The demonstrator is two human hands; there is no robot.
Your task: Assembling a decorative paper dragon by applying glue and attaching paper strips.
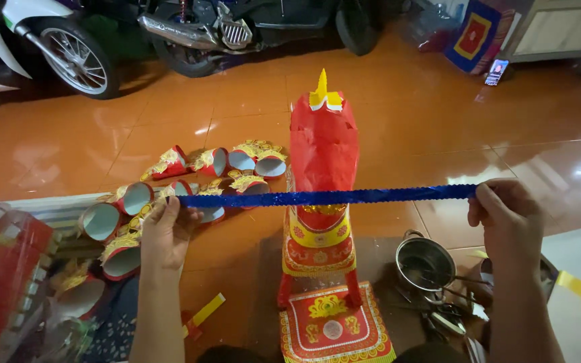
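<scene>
blue glittery paper strip, long and narrow with scalloped edges, is stretched level between both hands, at chest height over the floor. left hand pinches the strip's left end, thumb on top and fingers closed on it. right hand pinches the right end the same way, closed on the strip. hands well apart, strip taut between them.

behind the strip's middle, between the hands: red paper horse figure, upright, with a yellow and white paper crest at its top and red-and-gold patterned trim on the chest. strip crosses in front of the chest; cannot tell whether it touches. figure's red legs stand on a red and gold patterned paper sheet, below and between the hands.

just below and inward of the right hand: small round steel pot with a handle, on the floor; contents not readable.

around and beyond the left hand: cluster of red and gold paper cups with white insides, lying on their sides on the orange tiled floor. loose yellow paper strip lies near the left forearm.

far beyond both hands: motorbike wheel at the floor's far edge.
</scene>
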